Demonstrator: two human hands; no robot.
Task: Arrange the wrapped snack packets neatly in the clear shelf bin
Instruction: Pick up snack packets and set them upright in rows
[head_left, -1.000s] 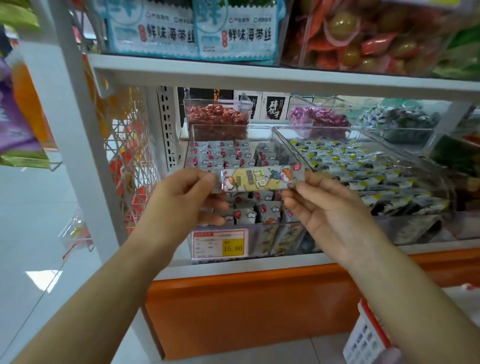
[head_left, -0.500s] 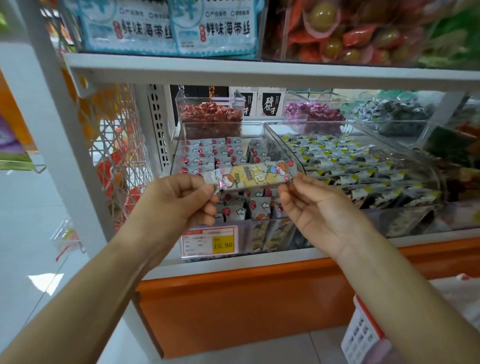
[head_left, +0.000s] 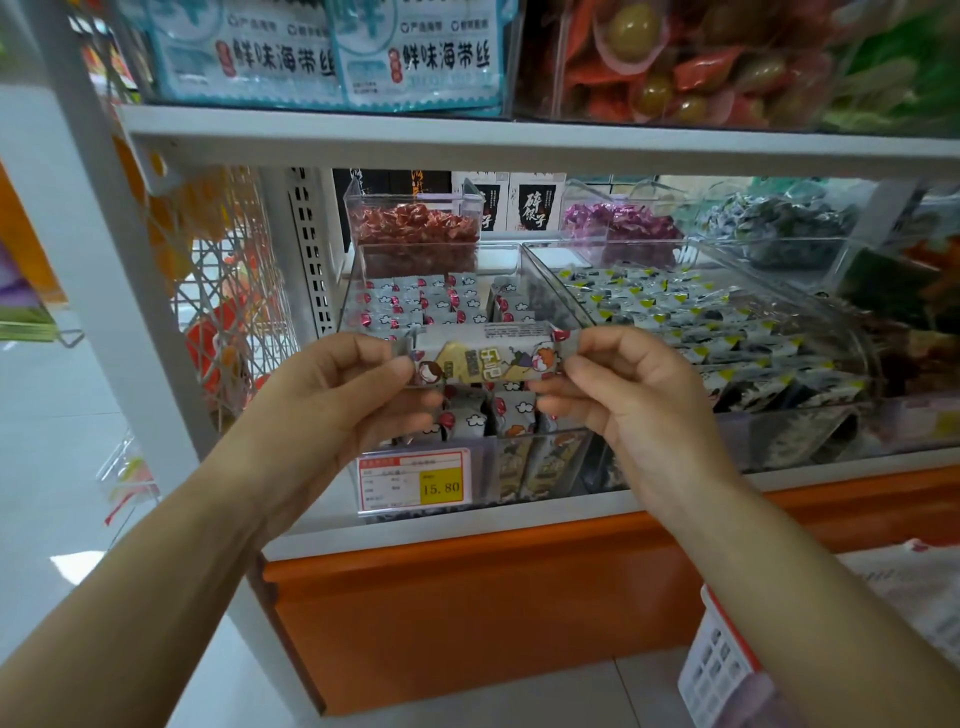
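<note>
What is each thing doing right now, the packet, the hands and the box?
snack packet: held level, pinched at both ends.
left hand: pinches the packet's left end.
right hand: pinches the packet's right end.
clear shelf bin: open-topped, partly filled with rows of packets.

Bright, even light; soft focus, wide-angle bending at edges

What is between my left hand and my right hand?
One snack packet, held level: the left hand pinches one end, the right hand the other. Seen in the head view.
</note>
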